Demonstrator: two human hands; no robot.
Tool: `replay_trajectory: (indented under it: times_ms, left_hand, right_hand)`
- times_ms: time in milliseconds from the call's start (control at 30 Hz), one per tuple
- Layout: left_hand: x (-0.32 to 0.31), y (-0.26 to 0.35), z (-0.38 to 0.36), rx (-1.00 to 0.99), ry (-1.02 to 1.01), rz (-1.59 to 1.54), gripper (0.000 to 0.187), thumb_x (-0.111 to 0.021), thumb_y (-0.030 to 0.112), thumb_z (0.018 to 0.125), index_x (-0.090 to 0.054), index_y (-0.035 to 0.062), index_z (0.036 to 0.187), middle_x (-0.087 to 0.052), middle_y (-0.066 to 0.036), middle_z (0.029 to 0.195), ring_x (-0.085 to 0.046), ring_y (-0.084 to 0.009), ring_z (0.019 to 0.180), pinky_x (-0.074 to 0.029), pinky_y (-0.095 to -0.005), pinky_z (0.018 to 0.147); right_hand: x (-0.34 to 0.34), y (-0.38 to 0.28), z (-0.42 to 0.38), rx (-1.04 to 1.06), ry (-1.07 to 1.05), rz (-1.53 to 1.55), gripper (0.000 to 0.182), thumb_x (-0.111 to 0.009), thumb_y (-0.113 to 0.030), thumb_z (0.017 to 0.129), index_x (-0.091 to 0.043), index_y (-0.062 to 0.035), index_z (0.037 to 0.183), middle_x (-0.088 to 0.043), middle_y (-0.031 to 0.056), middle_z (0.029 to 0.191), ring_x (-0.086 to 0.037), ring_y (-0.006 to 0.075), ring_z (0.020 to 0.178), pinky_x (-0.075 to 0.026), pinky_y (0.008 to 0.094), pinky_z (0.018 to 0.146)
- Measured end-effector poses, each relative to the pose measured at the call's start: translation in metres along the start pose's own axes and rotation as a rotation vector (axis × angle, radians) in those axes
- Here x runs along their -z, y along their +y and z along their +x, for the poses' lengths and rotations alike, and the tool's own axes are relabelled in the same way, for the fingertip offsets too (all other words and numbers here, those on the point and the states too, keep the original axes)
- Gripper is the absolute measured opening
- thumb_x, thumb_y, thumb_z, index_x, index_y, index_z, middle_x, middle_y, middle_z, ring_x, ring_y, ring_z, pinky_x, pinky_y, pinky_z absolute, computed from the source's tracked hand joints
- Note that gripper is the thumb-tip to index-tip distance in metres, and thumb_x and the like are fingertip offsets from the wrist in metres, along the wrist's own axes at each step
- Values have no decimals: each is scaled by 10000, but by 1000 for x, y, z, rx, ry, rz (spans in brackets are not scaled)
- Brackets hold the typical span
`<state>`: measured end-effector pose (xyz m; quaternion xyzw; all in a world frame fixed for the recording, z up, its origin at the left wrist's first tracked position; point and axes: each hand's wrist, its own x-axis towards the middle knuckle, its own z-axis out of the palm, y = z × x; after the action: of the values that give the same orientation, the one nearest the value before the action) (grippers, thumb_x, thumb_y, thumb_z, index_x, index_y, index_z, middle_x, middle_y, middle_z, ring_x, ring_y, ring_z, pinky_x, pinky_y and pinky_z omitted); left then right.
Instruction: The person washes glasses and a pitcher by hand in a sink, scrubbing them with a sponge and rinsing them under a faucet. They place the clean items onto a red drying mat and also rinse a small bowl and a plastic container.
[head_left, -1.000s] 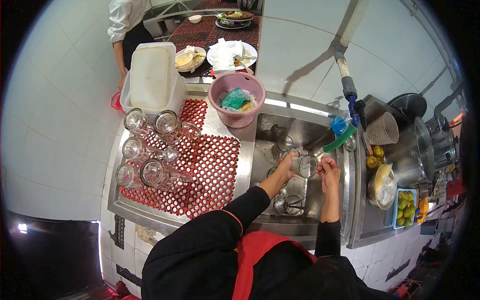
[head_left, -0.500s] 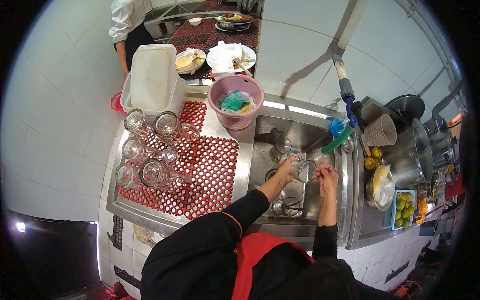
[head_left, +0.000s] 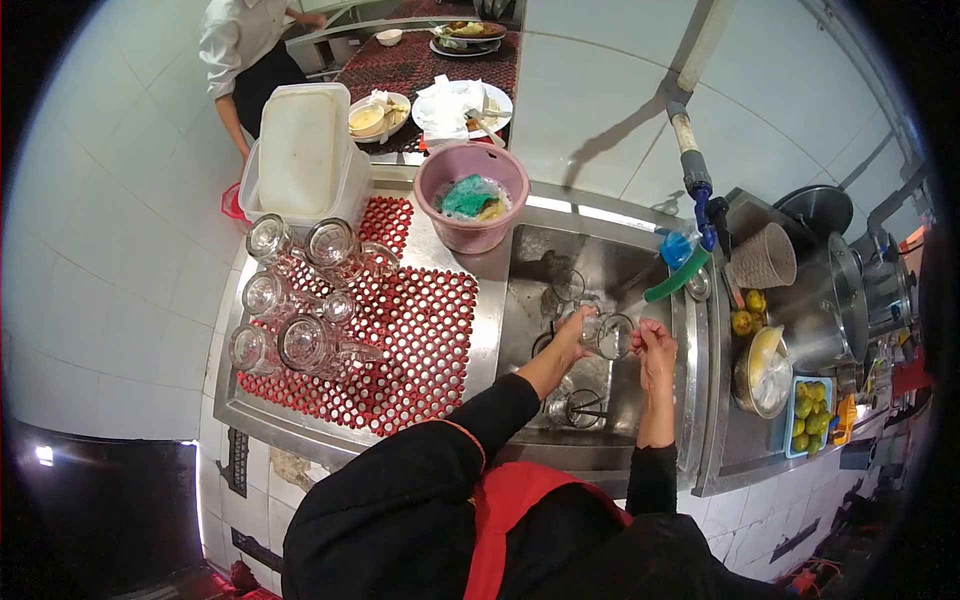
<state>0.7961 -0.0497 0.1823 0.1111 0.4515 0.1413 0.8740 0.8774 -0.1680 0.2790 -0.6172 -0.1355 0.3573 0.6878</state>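
- In the head view, the left hand (head_left: 573, 335) is closed around the side of a clear glass (head_left: 612, 336), which it holds above the sink (head_left: 527, 290), between the middle of it and its right edge.
- The right hand (head_left: 656, 352) is just beside the open end of this glass, and its fingers are curled and drawn together (whether they touch the rim or pinch something, I cannot tell).
- The glass is tilted, with its mouth turned toward the right hand. It is probably stiff, rather heavy for its size, slippery if wet, and easy to chip. I judge that the best hold is around the thick body, or by a handle if it has one, and not by the thin rim.
- Inside the sink, one more glass (head_left: 567, 288) is nearer to the back-left corner, and another glass piece (head_left: 578, 407) lies near the front edge.
- A green hose (head_left: 680, 277) reaches over the right edge of the sink, its end behind the hands.
- Near the sink's back-left corner stands a pink bucket (head_left: 470, 235) with a green cloth (head_left: 465, 197) in suds.
- Glass mugs (head_left: 307, 345) stand along the left edge of a red mat (head_left: 435, 345).
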Motion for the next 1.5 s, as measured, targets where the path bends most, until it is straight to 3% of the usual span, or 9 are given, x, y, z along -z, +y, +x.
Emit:
replay_trajectory:
  times_ms: [133,233,333,667,767,900,1000,1267,1500]
  left_hand:
    - [7,-2,33,15,-231,7,513,-641,328,642,-471,113,1076,-496,-109,1060,-484,-331,965,-364,-628,704]
    - [-14,12,-11,-57,-160,-4,437,-584,349,710,-491,124,1072,-494,-96,1080,-498,-328,938,-387,-596,711]
    - [-17,13,26,128,-502,-214,330,-506,350,753,-514,99,968,-558,-117,934,-534,-306,879,-429,-496,750]
    - [-43,18,21,16,-241,41,316,-487,360,751,-490,145,982,-515,-73,1007,-489,-292,911,-382,-561,735]
    - [-45,8,48,14,-450,-17,319,-516,313,749,-462,132,1005,-492,-84,1014,-464,-285,935,-400,-546,720]
    - [-64,1,49,-191,-203,95,280,-567,199,724,-471,94,965,-489,-78,952,-455,-254,931,-423,-501,712]
    - [-66,5,48,-87,-525,-189,273,-481,261,749,-490,65,939,-530,-102,899,-502,-258,866,-417,-386,787]
    - [-56,8,27,-149,-320,-187,324,-349,298,790,-474,54,962,-542,-129,959,-515,-287,907,-406,-436,805]
    - [-42,29,-14,-55,-322,-235,314,-341,299,790,-490,99,981,-536,-121,971,-518,-280,868,-441,-453,707]
  right_hand:
    - [2,7,6,203,79,-103,97,-545,-33,750,-546,-45,847,-533,26,698,-491,107,587,-415,217,538]
    - [-10,2,-4,772,133,-625,101,-519,43,682,-567,-23,740,-551,58,700,-542,143,647,-435,250,571]
    - [-21,-18,-17,863,-62,-823,123,-494,72,630,-551,-25,681,-543,112,687,-551,266,621,-438,293,557]
    - [-13,-22,11,1079,-156,-1125,97,-504,36,620,-547,-17,689,-555,144,719,-561,285,652,-453,347,566]
    - [-17,-18,41,301,-576,-1658,229,-527,44,657,-578,-40,864,-573,169,820,-576,290,748,-448,325,630]
    - [-17,22,82,228,-195,-1283,266,-529,-26,735,-547,-68,997,-585,131,854,-579,242,774,-447,318,629]
    - [18,83,119,-232,-48,2,282,-570,-59,729,-529,-37,1007,-567,64,887,-547,144,810,-435,264,665]
    - [-69,-100,-15,1055,280,-562,194,-600,-116,708,-531,-35,871,-562,65,757,-534,120,679,-427,256,587]
    - [-102,-118,-3,404,65,27,338,-615,-259,763,-474,-36,551,-401,-24,439,-353,50,392,-275,203,375]
